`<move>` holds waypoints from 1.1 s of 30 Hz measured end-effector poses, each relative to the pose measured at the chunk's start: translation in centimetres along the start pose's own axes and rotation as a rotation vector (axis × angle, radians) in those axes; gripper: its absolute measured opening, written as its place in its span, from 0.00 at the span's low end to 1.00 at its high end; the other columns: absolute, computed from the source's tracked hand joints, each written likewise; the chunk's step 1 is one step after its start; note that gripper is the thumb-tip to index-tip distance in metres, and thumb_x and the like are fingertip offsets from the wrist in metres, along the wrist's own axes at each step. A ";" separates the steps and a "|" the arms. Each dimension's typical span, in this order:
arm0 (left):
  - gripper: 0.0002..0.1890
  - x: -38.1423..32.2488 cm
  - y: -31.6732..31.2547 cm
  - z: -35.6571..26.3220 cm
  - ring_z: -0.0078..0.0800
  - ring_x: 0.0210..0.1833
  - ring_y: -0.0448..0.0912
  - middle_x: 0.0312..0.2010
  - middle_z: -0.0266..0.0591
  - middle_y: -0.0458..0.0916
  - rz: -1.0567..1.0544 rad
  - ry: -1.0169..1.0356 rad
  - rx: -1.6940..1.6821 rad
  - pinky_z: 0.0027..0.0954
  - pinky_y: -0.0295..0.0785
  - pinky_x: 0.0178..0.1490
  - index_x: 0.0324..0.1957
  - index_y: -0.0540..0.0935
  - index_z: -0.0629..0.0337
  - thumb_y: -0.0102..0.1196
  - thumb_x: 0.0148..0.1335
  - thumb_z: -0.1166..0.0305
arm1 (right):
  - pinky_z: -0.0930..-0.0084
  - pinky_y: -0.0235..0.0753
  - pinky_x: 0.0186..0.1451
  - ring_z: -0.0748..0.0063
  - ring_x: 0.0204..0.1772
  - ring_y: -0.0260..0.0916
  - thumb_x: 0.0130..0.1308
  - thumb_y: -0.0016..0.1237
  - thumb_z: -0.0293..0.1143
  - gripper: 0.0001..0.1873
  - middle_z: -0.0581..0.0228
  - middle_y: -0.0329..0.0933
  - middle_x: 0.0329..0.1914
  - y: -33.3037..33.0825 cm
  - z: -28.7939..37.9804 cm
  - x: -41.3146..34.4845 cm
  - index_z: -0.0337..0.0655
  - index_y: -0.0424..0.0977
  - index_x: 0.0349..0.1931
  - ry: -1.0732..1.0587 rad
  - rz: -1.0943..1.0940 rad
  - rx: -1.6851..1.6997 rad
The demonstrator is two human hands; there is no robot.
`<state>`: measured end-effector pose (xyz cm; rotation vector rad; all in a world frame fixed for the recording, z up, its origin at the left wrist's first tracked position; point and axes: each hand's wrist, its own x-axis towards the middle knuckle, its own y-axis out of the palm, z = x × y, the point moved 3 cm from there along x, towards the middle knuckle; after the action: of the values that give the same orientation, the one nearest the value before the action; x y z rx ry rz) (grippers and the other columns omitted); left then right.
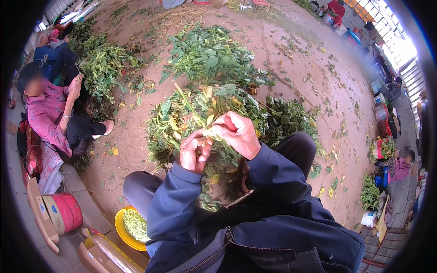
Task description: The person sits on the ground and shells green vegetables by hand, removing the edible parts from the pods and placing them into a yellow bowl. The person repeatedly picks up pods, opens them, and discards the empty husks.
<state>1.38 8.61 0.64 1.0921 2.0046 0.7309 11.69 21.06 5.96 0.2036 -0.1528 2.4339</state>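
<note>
My left hand (197,150) is closed around the lower part of a green plant stalk (186,100), which slants up and to the left from my fingers. My right hand (239,133) touches the same stalk beside it, thumb and fingers pinched at leaves or pods; something red (230,124) shows between its fingers, too hidden to name. Beneath both hands lies a heap of leafy bean-like plants (164,131), green with yellowed leaves. By my left knee stands a yellow basin (120,227) holding many small pale green pods or beans (136,223).
Another leafy heap (211,54) lies ahead, with a darker one (290,117) at the right. A person in a pink shirt (47,112) sits at the left by more plants (106,65). A red bucket (70,211) and cardboard (42,211) stand lower left. Several people sit farther off.
</note>
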 end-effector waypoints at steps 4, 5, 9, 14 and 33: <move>0.17 -0.6 0.8 -0.3 0.16 0.17 0.64 0.31 0.44 0.79 0.057 0.031 0.058 0.17 0.53 0.16 0.49 0.77 0.66 0.45 0.57 0.80 | 0.83 0.66 0.32 0.90 0.32 0.64 0.68 0.57 0.20 0.17 0.74 0.72 0.29 -0.2 1.8 0.0 0.42 0.61 0.26 0.182 0.008 0.072; 0.17 -0.6 0.7 0.0 0.16 0.17 0.64 0.32 0.45 0.79 0.045 0.052 0.086 0.17 0.53 0.16 0.49 0.77 0.66 0.44 0.56 0.80 | 0.83 0.66 0.31 0.90 0.31 0.64 0.68 0.57 0.20 0.19 0.74 0.73 0.30 -0.1 1.6 0.1 0.43 0.59 0.26 0.147 0.004 0.078; 0.12 -1.0 0.9 0.0 0.15 0.19 0.64 0.31 0.41 0.79 0.044 0.143 0.104 0.16 0.55 0.19 0.51 0.79 0.66 0.53 0.68 0.75 | 0.83 0.66 0.28 0.89 0.28 0.63 0.68 0.57 0.20 0.21 0.73 0.73 0.30 0.5 2.0 0.0 0.45 0.56 0.24 0.156 0.047 0.235; 0.11 -0.4 -0.6 0.2 0.14 0.18 0.64 0.30 0.37 0.79 0.058 0.160 -0.010 0.16 0.58 0.21 0.52 0.80 0.64 0.56 0.71 0.70 | 0.85 0.60 0.23 0.90 0.24 0.60 0.69 0.56 0.22 0.21 0.76 0.68 0.27 1.4 1.1 -0.5 0.45 0.56 0.24 0.239 0.049 0.199; 0.15 0.5 -2.0 -0.4 0.12 0.17 0.61 0.25 0.24 0.72 0.069 0.249 -0.094 0.16 0.55 0.20 0.50 0.80 0.64 0.63 0.67 0.65 | 0.83 0.68 0.30 0.84 0.27 0.64 0.75 0.46 0.24 0.13 0.68 0.78 0.33 1.2 1.5 -1.4 0.32 0.73 0.56 0.136 0.337 0.042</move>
<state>-0.08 7.99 -0.81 1.0624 2.1222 1.0296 12.15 18.99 7.08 0.0311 -0.0800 2.7782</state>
